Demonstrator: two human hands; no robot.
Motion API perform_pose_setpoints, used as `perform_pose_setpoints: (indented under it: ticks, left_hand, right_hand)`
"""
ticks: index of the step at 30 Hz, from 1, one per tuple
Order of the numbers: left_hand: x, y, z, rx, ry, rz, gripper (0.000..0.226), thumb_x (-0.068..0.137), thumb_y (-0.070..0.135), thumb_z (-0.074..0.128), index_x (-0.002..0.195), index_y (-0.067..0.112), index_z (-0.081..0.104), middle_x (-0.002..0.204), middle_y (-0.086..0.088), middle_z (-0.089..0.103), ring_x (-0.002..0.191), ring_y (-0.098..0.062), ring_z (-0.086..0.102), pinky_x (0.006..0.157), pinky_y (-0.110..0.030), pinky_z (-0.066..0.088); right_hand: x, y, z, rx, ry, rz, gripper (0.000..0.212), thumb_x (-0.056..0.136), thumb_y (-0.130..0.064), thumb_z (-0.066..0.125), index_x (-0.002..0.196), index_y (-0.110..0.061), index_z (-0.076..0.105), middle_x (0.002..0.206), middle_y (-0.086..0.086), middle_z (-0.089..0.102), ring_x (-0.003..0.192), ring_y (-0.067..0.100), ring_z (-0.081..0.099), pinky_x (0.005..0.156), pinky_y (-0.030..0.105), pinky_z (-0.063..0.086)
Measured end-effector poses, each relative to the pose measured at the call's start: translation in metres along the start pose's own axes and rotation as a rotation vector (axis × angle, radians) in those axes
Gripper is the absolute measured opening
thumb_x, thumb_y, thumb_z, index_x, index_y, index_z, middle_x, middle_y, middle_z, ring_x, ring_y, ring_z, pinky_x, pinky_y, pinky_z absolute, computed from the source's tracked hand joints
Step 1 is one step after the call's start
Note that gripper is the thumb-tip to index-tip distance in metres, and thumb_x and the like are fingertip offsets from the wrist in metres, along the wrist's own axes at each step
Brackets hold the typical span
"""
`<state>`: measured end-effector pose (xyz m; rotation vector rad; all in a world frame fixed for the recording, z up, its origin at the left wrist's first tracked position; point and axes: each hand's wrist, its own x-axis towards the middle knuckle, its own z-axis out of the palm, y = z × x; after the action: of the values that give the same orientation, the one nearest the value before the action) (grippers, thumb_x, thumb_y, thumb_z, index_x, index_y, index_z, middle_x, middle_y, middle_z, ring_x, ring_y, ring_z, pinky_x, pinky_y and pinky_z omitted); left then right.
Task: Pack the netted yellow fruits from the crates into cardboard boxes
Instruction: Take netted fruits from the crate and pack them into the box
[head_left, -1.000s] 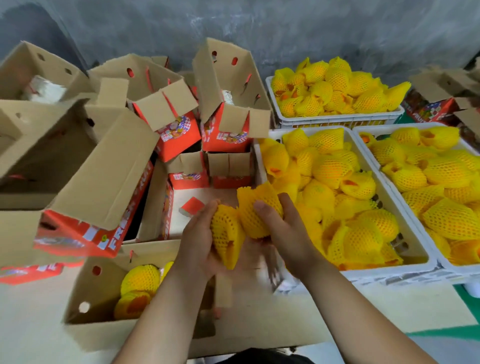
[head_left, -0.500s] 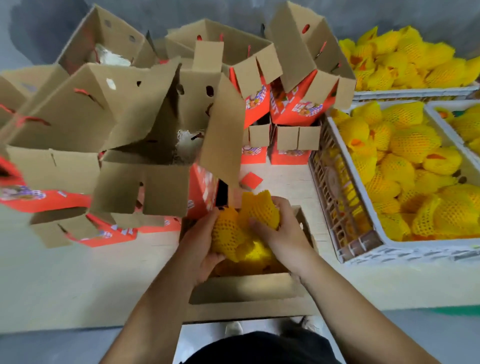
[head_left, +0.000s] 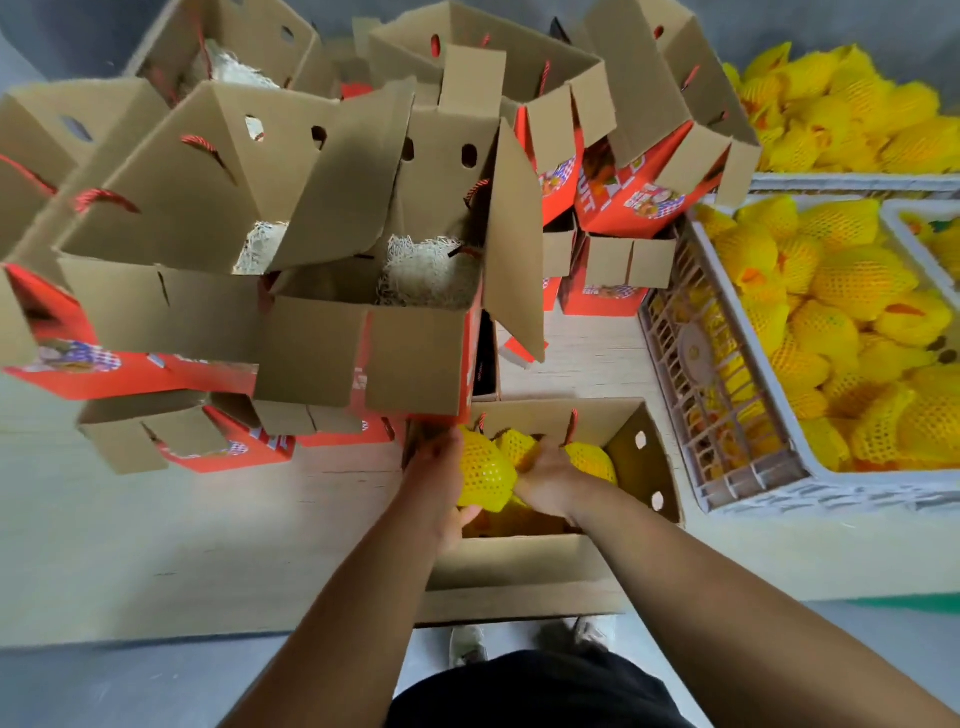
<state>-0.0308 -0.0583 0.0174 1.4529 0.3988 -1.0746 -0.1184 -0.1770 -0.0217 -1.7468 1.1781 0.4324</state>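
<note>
**Two fruits going into the near box; crates nowhere near empty**

I've got both hands down in the open brown cardboard box (head_left: 644, 467) w/ red cord handles. Left hand (head_left: 434, 480) is wrapped round a yellow foam-netted fruit (head_left: 483, 473); right hand (head_left: 545, 480) clutches a second netted fruit (head_left: 589, 460). More yellow shows beneath, so the box looks partly filled. The white plastic slatted crate (head_left: 727, 415) at right is heaped, another behind it too. Many boxes w/ red printed sides stand open, some holding pale shredded padding (head_left: 428, 270). Fingertips and box floor hidden; far-right crate cut off.
</note>
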Motion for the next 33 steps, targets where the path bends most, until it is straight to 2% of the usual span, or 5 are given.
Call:
perform_pose_setpoints:
  ticks: [7,15,23,29,33]
  left_hand:
    - [0.007,0.002,0.000,0.047,-0.026,-0.040,0.041,0.106,0.044,0.052,0.145,0.034,0.047,0.161,0.002,0.036,0.144,-0.032,0.040,0.109,-0.059,0.041]
    - [0.009,-0.006,0.005,0.107,-0.007,0.170,0.009,0.105,0.034,0.058,0.102,0.032,0.066,0.125,-0.006,0.067,0.110,-0.025,0.064,0.091,-0.045,0.056]
    - [0.002,-0.005,0.011,-0.038,-0.230,0.135,0.019,0.107,0.029,0.053,0.122,0.022,0.065,0.122,-0.004,0.073,0.108,-0.020,0.068,0.089,-0.032,0.053]
    - [0.029,-0.012,0.002,1.676,-0.345,0.822,0.060,0.095,0.016,0.055,0.151,0.036,0.044,0.163,0.010,0.032,0.144,-0.026,0.028,0.117,-0.038,0.026]
    - [0.039,-0.006,0.007,2.150,-0.383,0.939,0.072,0.092,0.009,0.059,0.153,0.038,0.035,0.156,0.000,0.032,0.136,-0.033,0.034,0.108,-0.039,0.031]
  right_hand:
    - [-0.013,0.011,-0.021,-0.089,0.073,-0.081,0.068,0.088,-0.029,0.066,0.151,-0.031,0.040,0.151,0.011,0.039,0.135,0.035,0.045,0.111,0.044,0.044]
    - [-0.047,-0.005,-0.017,0.037,-0.261,-0.417,0.095,0.068,-0.045,0.079,0.152,-0.043,0.034,0.133,-0.012,0.061,0.119,0.008,0.060,0.102,0.027,0.049]
    - [-0.035,0.002,-0.018,0.328,0.053,-0.317,0.037,0.081,-0.035,0.079,0.114,-0.031,0.064,0.101,-0.008,0.075,0.095,0.011,0.070,0.081,0.025,0.057]
    - [-0.022,0.029,-0.049,0.370,0.342,-0.092,0.048,0.079,-0.049,0.080,0.116,-0.022,0.068,0.108,0.002,0.073,0.099,0.023,0.070,0.094,0.041,0.057]
    - [-0.016,0.035,-0.047,0.375,0.244,-0.026,0.051,0.078,-0.060,0.079,0.110,-0.021,0.072,0.103,0.000,0.075,0.089,0.015,0.070,0.081,0.030,0.056]
